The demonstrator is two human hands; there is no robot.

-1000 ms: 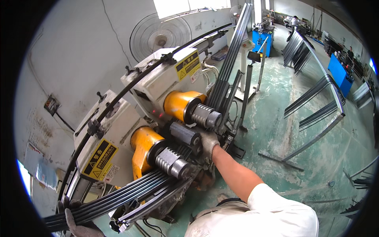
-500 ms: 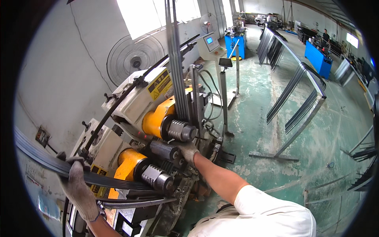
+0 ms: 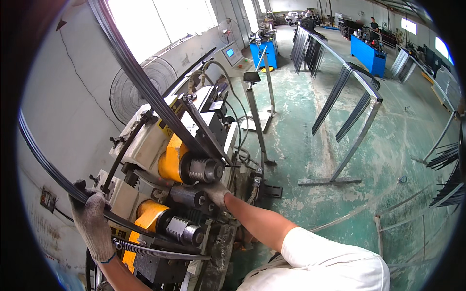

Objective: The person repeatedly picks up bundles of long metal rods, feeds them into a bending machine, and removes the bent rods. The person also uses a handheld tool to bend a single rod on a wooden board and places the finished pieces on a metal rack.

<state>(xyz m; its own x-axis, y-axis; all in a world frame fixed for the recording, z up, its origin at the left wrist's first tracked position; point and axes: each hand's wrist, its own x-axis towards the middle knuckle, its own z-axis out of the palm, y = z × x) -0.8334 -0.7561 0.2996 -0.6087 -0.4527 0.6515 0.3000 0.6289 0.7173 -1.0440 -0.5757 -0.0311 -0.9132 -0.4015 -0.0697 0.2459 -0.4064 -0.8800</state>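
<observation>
Clamping dark bars [image 3: 48, 168] — sloped down rightward — in fingers of the left hand [image 3: 92, 224]; cannot tell for the right hand [image 3: 215, 193].

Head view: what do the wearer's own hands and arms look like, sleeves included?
The left hand wears a greyish knitted glove with a blue cuff edge. The right hand, partly hidden, has a similar knitted one. Both visible forearms are bare; a short white sleeve covers the right upper arm.
</observation>
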